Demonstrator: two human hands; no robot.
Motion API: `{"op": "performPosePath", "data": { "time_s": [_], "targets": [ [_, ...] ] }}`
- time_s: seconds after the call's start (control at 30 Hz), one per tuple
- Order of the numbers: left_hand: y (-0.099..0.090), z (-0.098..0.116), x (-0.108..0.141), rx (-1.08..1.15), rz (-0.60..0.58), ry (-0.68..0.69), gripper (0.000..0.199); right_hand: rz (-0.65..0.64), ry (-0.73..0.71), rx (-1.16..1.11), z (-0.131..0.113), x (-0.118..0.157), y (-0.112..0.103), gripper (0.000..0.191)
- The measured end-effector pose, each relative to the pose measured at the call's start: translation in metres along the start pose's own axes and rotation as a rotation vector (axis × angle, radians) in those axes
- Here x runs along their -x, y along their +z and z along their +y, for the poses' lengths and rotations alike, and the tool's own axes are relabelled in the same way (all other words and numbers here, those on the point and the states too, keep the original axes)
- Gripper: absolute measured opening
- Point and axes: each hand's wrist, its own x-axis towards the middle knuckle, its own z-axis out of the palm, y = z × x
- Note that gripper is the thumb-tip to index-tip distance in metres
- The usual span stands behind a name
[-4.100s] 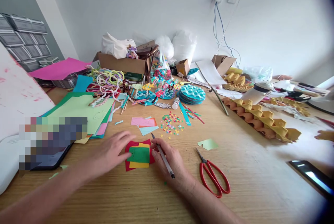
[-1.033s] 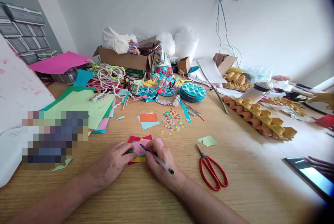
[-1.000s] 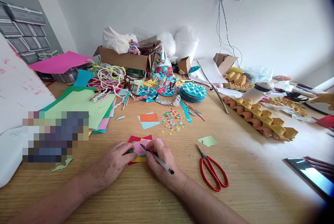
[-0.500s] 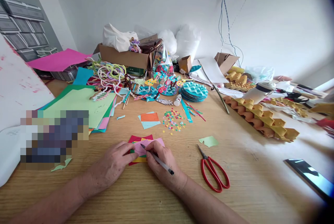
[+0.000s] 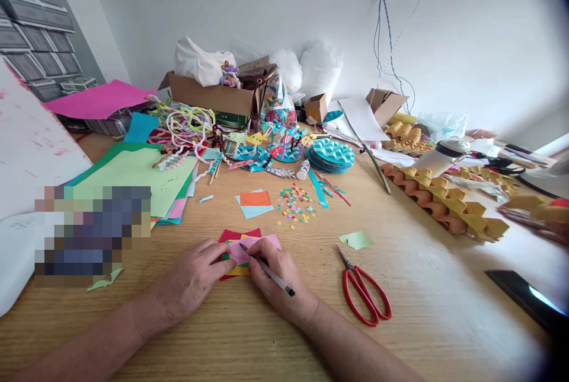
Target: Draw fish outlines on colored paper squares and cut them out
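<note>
Below a pale wall (image 5: 267, 2), on a wooden worktop (image 5: 320, 352), a pink sheet (image 5: 239, 257) tops a paper stack (image 5: 226, 235); it bears a curved line, though whether the outline is complete cannot be told. The right hand (image 5: 284, 269) has its grip round a pen (image 5: 276, 279); the left hand (image 5: 195, 269), thumb and forefinger slightly apart, rests at the edge. Beyond lie an orange sheet (image 5: 255, 199) and paper dots (image 5: 295, 203); scissors (image 5: 368, 299) lie rightward, none obstructing the pen

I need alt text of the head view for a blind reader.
A person's right hand holds a slim grey pen over pink paper stacked on red, yellow and green sheets; the left hand touches the stack. Red-handled metal scissors lie nearby.
</note>
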Motion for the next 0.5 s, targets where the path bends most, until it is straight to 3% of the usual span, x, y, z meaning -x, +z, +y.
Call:
{"op": "performPosePath", "data": {
  "time_s": [0.5],
  "targets": [
    [0.003, -0.0016, 0.0025, -0.035, -0.012, -0.006, 0.029, -0.007, -0.02, -0.021, -0.003, 0.0058, -0.005, 0.014]
  ]
}}
